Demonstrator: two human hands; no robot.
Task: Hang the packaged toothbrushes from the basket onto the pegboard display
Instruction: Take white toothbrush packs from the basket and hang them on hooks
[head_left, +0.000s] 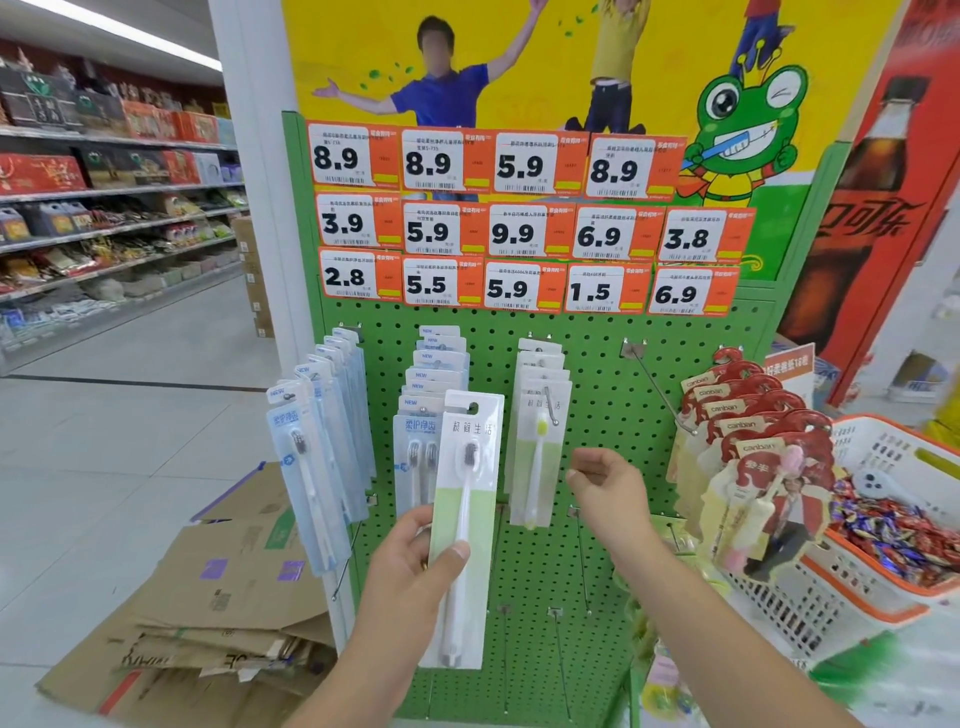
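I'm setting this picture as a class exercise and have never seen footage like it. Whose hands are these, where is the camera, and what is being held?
The camera sits on a person's head, looking forward and down, so both arms are theirs. The left hand grips a packaged toothbrush with a white and green card. The right hand holds nothing, fingers loosely curled. Ahead stands a green pegboard with hanging toothbrush packs and one bare hook. A white and orange basket stands to the right.

Upright white-green packaged toothbrush (465, 525) before pegboard (613, 415)
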